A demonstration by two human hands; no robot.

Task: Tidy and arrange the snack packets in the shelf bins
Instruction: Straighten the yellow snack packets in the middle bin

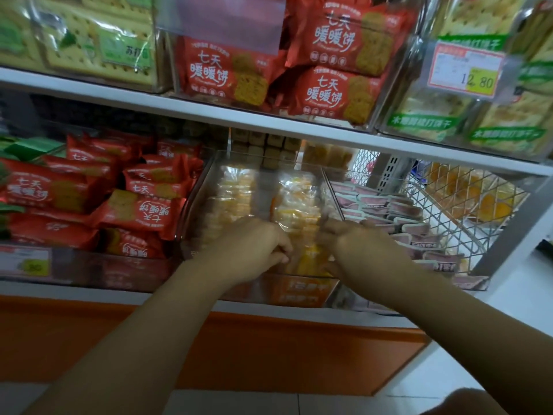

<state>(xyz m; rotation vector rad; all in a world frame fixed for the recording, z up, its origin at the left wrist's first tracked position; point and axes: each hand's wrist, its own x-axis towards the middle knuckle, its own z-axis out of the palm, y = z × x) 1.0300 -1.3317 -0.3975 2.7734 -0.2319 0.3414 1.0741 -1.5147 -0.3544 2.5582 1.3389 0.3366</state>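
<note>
A clear plastic bin [196, 199] in the middle of the lower shelf holds rows of yellow-orange snack packets [294, 202] in clear wrappers. Both my hands reach into its front end. My left hand [254, 244] is curled with its fingers on the packets at the front left. My right hand [359, 244] is curled over the packets at the front right. The packets between the hands [308, 259] are partly hidden and blurred, so the exact grip does not show.
Red biscuit packets [140, 211] fill the bin to the left. Dark pink packets [401, 223] fill the bin to the right, next to a wire basket [466, 217]. The upper shelf [209, 112] carries more red and green packets and a price tag [466, 70].
</note>
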